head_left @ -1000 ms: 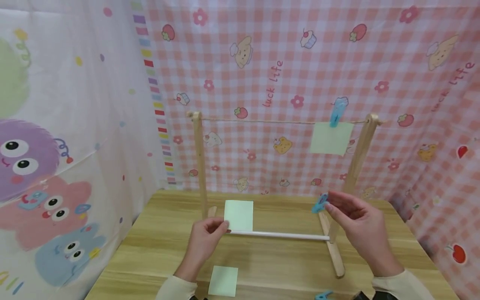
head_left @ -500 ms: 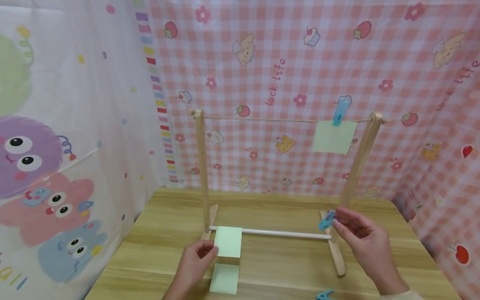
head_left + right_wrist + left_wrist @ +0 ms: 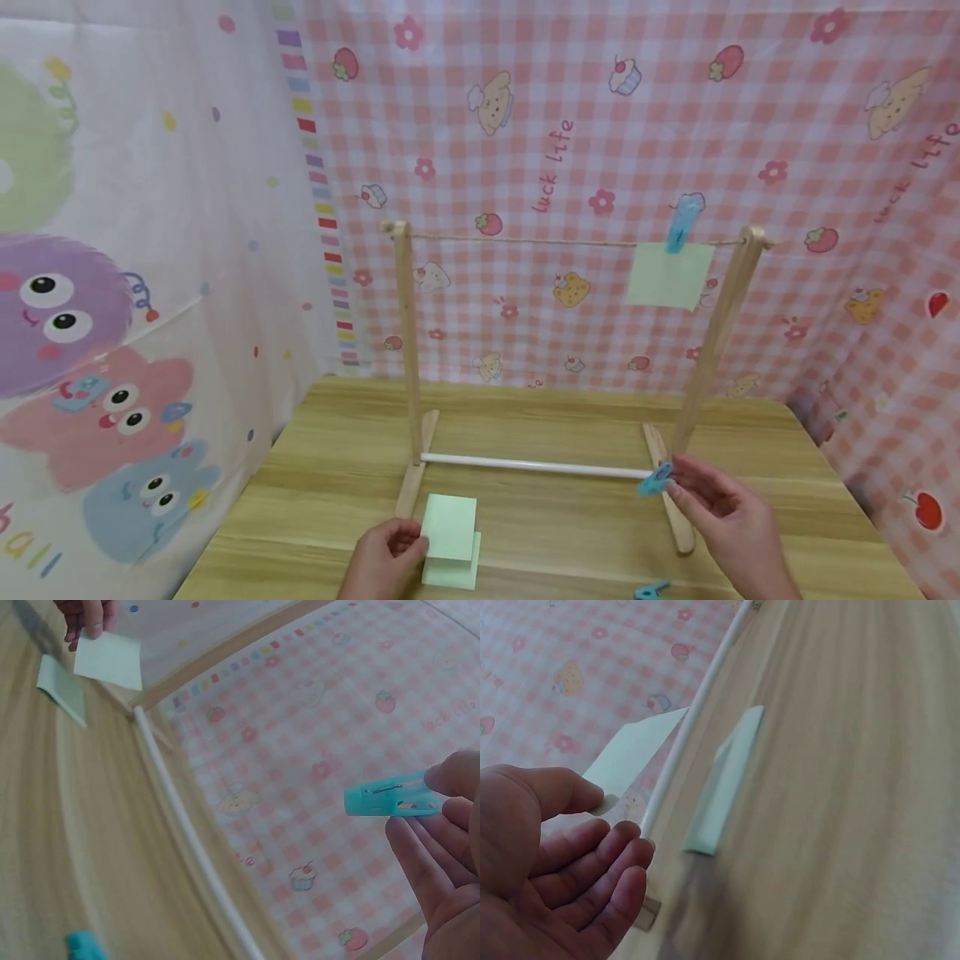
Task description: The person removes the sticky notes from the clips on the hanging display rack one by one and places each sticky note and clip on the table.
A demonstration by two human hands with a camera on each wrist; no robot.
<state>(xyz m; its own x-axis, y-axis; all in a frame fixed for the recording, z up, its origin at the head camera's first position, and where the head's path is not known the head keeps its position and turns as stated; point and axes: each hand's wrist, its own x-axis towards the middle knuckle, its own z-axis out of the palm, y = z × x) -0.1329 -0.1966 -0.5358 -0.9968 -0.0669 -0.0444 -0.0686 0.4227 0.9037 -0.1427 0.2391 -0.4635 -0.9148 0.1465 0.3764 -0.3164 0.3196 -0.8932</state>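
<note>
My left hand (image 3: 384, 557) pinches a pale green sticky note (image 3: 449, 527) by its left edge, between thumb and fingers. In the left wrist view that note (image 3: 634, 754) is raised above the table, tilted. A stack of green sticky notes (image 3: 724, 787) lies on the table below and is partly covered by the held note in the head view. My right hand (image 3: 731, 521) pinches a blue clothespin (image 3: 656, 479) by its handle end, its tip pointing left. The right wrist view shows the clothespin (image 3: 390, 796) with nothing gripped in its tip.
A wooden stand with two posts (image 3: 408, 342) carries a twine line (image 3: 525, 241) and a white bar (image 3: 536, 463) below. One green note (image 3: 669, 277) hangs near the right post under a blue clothespin (image 3: 683, 223). Another clothespin (image 3: 651, 591) lies at the table's front.
Both hands have come down and nearer. The left hand carried its note from above the white bar to over the stack; the right hand lowered its clothespin to the bar's right end in view.
</note>
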